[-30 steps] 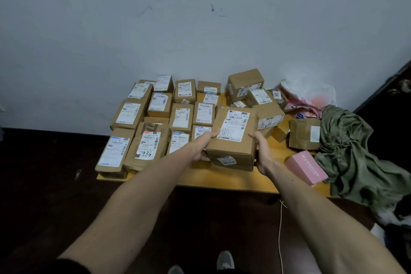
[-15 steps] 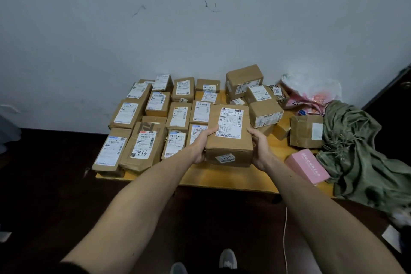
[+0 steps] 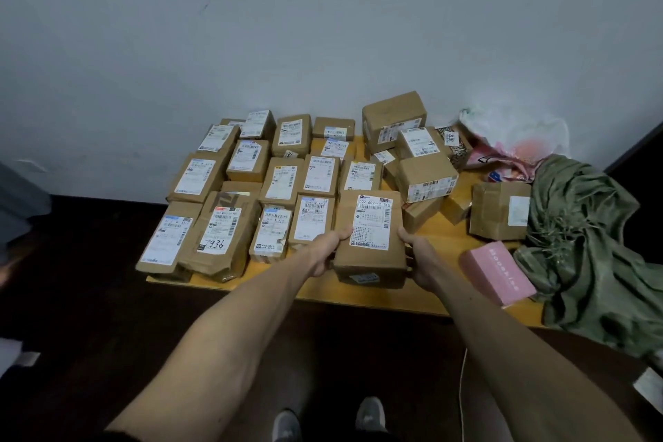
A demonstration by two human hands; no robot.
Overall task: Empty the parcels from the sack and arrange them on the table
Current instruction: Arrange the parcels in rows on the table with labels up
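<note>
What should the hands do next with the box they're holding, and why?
Probably set the held parcel down snug beside the neighbour parcel on its left, then let go. The left hand and right hand grip its two sides, it is at the right end of the front row, and the other rows on the table are packed side by side.

My left hand (image 3: 324, 255) and right hand (image 3: 422, 262) bring the labelled parcel (image 3: 369, 237) down and leftward; it now lies squared just beside the near row's end box (image 3: 311, 226).

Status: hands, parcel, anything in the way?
Left hand and right hand grip the labelled parcel, front row of table. Pink box right of it, apart.
</note>
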